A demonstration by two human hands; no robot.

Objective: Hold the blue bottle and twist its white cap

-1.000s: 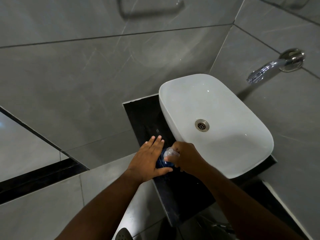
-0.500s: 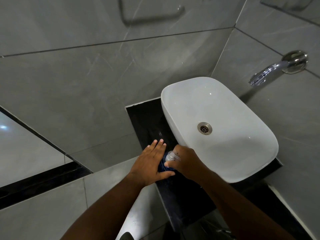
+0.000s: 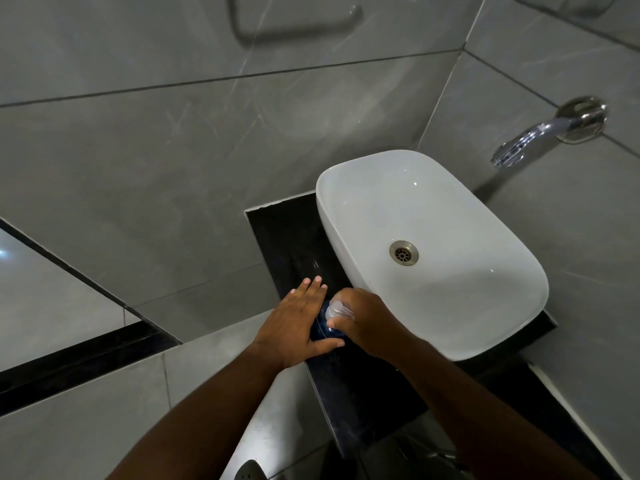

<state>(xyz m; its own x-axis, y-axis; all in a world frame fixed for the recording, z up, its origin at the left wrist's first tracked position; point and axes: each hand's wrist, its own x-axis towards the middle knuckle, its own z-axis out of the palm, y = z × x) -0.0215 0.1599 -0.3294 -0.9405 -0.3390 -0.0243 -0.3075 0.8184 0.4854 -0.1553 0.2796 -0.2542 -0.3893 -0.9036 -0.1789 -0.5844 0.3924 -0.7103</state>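
Observation:
A small blue bottle [image 3: 325, 327] with a clear cap [image 3: 337, 308] stands on the black counter [image 3: 287, 233] just left of the white basin [image 3: 485, 306]. My left hand [image 3: 294, 327] lies flat against the bottle's left side, fingers straight and pointing away from me, thumb reaching under the bottle. My right hand [image 3: 370, 323] grips the bottle's top from the right, fingers curled round the clear cap. Most of the bottle is hidden between the two hands.
A chrome spout [image 3: 526, 140] juts from the tiled wall above the basin's far right. The basin's drain [image 3: 403, 252] sits mid-bowl. Grey tiled walls close in on the left and behind. A chrome bar [image 3: 298, 26] hangs on the wall above.
Both hands stay on the bottle in nearly the same pose. The view has shifted slightly, so the basin and hands sit a little lower and further right.

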